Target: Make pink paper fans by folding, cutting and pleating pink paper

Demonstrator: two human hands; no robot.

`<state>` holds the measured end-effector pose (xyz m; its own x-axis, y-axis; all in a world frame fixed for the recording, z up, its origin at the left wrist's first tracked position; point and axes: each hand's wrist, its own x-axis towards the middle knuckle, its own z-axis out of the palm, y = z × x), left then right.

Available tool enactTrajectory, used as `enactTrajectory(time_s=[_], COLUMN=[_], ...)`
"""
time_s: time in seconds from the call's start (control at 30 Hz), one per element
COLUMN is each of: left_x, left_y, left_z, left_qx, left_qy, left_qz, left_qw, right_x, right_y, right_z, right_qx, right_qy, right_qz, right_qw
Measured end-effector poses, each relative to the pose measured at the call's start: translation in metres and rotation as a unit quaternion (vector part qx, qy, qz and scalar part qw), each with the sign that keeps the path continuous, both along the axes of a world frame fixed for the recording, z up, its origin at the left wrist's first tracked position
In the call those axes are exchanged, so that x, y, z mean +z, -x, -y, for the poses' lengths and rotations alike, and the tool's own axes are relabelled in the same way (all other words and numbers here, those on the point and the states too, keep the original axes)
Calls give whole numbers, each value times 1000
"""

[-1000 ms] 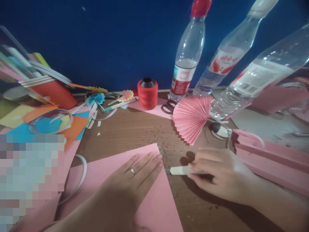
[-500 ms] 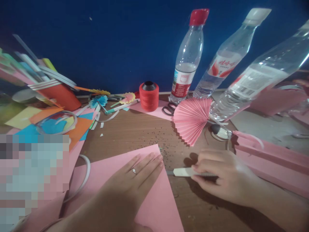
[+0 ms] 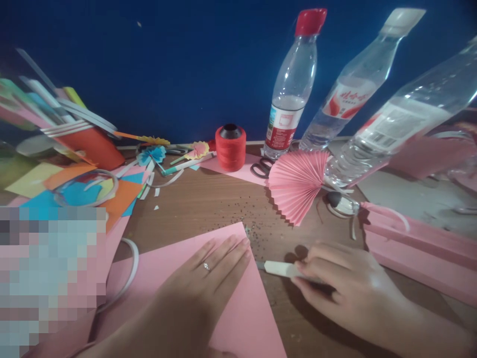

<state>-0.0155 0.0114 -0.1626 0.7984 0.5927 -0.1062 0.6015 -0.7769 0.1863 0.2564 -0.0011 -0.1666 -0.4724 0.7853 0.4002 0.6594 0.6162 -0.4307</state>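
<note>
1. Three clear plastic bottles (image 3: 283,124), far right
2. One red thread spool (image 3: 230,153), far
3. Three frilled paper flowers (image 3: 152,155), far left
4. One pleated pink paper fan (image 3: 296,181), right
5. One white-handled cutter (image 3: 281,269), near
6. Two bare hands (image 3: 210,286) (image 3: 341,283), near

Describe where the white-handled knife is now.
In the head view, the white-handled knife is right of centre, in the right hand, its blade at the right edge of the pink sheet.

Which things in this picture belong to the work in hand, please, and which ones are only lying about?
In use:
pink sheet, under the flat left hand
white-handled cutter, held in the right hand, blade at the sheet's edge

Apparently just lying about, untouched:
red thread spool
pleated pink fan
red-capped bottle
red cup
</note>
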Motion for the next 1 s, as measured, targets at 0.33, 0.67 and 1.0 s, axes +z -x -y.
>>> enactTrajectory(time_s=[0.33, 0.67, 1.0], left_x=[9, 9, 7], left_y=[-6, -5, -4], left_z=[-1, -3, -3], left_qx=[2, 10, 6], left_qy=[-20, 8, 15], left_qz=[26, 43, 36], left_qw=[999, 999, 999], right_x=[-1, -2, 0], right_y=[2, 3, 2], right_z=[9, 7, 5], right_qx=[-33, -42, -40], right_qy=[10, 4, 3], right_qz=[22, 19, 26], right_qw=[999, 999, 999])
